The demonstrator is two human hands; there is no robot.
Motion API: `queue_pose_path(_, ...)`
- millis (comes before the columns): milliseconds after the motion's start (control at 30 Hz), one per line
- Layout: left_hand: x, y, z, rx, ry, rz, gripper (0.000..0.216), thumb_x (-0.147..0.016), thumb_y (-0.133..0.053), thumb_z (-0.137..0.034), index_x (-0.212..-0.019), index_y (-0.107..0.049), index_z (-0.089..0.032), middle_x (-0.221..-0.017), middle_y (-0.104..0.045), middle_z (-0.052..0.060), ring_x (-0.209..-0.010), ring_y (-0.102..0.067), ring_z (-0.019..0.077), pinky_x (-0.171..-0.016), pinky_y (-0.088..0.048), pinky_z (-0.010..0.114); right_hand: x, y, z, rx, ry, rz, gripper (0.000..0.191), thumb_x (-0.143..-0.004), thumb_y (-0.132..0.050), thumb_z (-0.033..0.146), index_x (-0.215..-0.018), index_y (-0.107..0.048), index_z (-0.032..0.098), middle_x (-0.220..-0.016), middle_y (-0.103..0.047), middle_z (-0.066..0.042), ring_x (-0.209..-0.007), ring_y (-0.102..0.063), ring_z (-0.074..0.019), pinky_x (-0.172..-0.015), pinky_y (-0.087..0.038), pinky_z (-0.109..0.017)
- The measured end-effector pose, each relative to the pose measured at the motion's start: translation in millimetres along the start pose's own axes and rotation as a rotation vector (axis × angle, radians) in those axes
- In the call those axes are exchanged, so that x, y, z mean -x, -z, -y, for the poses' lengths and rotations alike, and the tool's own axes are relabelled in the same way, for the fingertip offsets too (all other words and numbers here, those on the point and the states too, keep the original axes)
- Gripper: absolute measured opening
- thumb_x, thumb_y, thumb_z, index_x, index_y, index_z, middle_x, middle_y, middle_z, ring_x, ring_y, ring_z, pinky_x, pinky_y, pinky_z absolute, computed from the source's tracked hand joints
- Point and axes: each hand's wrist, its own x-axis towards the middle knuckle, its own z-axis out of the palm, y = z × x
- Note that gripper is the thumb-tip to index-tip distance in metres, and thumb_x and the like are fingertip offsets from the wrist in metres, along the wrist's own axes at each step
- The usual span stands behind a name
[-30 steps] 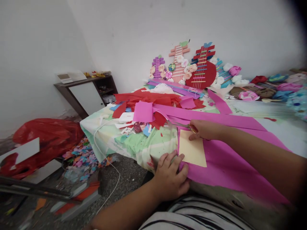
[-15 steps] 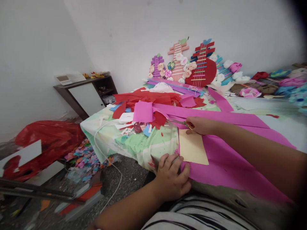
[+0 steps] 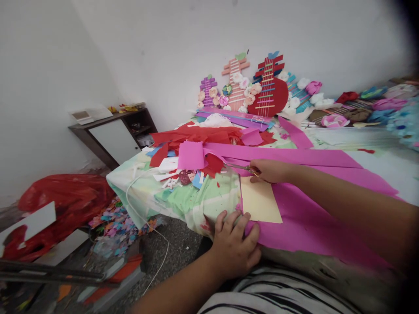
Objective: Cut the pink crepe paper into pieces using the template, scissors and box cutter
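Observation:
A large magenta foam sheet (image 3: 310, 213) lies across the table in front of me. On its near left corner sits a cream card rectangle (image 3: 258, 201). My left hand (image 3: 236, 246) presses down on the sheet's near edge, fingers curled over the corner beside the card. My right hand (image 3: 269, 170) is closed on a pair of scissors (image 3: 240, 167), whose blades point left along the far edge of the card.
Red and pink foam scraps (image 3: 199, 144) are piled at the table's left end, with a white cable (image 3: 144, 205) hanging off it. Foam guitar crafts with flowers (image 3: 258, 87) lean on the back wall. A red plastic bag (image 3: 62, 200) and a dark cabinet (image 3: 114, 131) stand at left.
My right hand with the scissors has moved a little further away and left along the card's far edge. My left hand stays pressed on the sheet's corner.

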Motion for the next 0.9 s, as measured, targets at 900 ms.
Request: queue_pose_path(900,-105,12,10,-0.046,-0.095,0.711,0.037,-0.087,-0.033,-0.03,-0.073,-0.065,-0.015,-0.064,-0.057,0.006,-0.064,-0.053,0.0195,-0.063,-0.042,0.034,108,16,-42,-0.677,-0.275,-0.133,0.047,-0.072,-0.039,0.061,-0.072,-0.049,0.016,-0.061,-0.054,-0.006,-0.051,-0.048,-0.0136,-0.051,-0.037,-0.027)
